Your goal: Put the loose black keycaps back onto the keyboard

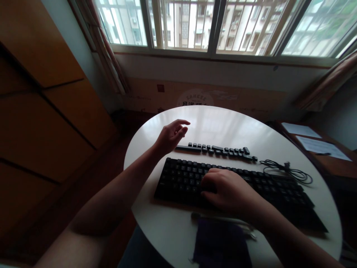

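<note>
Black keyboard [185,178] on white table [223,126]. My right hand [227,186] curled over it; from here I can't tell if anything's gripped. Left hand [171,136] released, near loose keycaps [217,148]. Coiled cable [286,166] beyond; dark cloth [221,242] in front.

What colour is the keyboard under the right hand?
The keyboard is black; the head view shows it best.

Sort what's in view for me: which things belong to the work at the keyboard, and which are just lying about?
Likely in the work:
- keyboard, under the right hand
- loose keycaps, set out beyond it, near the left hand
- perhaps the dark cloth, nearest the person

Likely just lying about:
- papers and pen, off to the right
</note>
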Available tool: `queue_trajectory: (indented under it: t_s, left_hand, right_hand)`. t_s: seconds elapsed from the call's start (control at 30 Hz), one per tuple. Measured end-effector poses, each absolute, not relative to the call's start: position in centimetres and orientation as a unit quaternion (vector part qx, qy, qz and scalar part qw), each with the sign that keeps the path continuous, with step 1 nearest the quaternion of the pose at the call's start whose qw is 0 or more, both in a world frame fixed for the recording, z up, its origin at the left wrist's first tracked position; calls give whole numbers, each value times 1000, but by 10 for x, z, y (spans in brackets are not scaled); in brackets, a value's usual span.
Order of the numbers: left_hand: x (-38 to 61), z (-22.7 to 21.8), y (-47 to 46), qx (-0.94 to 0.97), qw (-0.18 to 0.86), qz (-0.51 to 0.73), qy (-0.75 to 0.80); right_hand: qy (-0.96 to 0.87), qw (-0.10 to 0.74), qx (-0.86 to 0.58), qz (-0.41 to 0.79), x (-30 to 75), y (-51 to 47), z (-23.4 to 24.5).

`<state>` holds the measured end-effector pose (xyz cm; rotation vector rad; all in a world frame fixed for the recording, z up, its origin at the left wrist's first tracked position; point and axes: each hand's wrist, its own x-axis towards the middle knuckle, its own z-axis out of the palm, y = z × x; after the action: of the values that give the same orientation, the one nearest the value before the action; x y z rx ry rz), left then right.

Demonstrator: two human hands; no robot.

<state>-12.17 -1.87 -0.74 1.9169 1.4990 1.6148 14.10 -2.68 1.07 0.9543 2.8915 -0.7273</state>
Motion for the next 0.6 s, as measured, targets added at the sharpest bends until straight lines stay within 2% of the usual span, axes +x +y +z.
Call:
queue_trajectory:
  t_s: [0.37, 0.6]
  left_hand:
    - [-123, -8, -18, 651, 111, 549, 512]
    - [-122, -9, -18, 651, 103, 546, 516]
  right_hand:
    - [939, 21, 297, -172, 142, -37, 8]
    - [969, 80, 222, -71, 137, -56, 10]
